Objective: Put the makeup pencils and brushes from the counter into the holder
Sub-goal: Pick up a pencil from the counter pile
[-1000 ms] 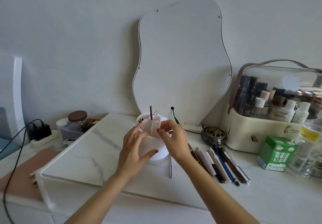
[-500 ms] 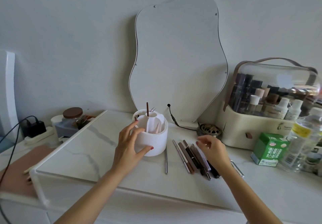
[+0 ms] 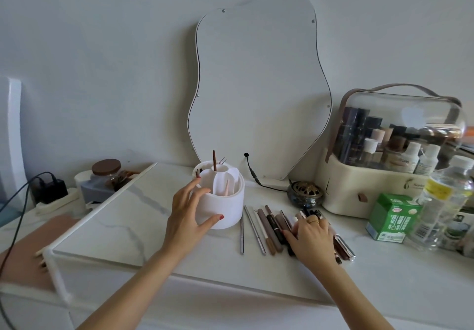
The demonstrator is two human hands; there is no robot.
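The round white holder [image 3: 227, 210] with dividers stands on the marble counter. A brown pencil [image 3: 214, 160] and a pink pencil [image 3: 226, 187] stick up in it. My left hand [image 3: 186, 213] grips the holder's left side, thumb on its front wall. To its right lies a row of several makeup pencils and brushes [image 3: 269, 227], with a thin silver one [image 3: 242, 234] nearest the holder. My right hand [image 3: 310, 237] rests palm-down on the right part of that row, fingers spread over the pencils and hiding several of them. None is lifted.
A wavy mirror [image 3: 259, 86] leans on the wall behind. At right stand a clear-lidded cosmetics case [image 3: 384, 175], a green box [image 3: 392, 216] and a water bottle [image 3: 446, 201]. A brass burner [image 3: 305, 193] and a black cable [image 3: 254, 175] lie behind the pencils. A jar [image 3: 105, 175] stands at left.
My right hand left the holder, moved right and came down onto the pencils on the counter. A pink pencil now stands in the holder. My left hand stays on the holder.
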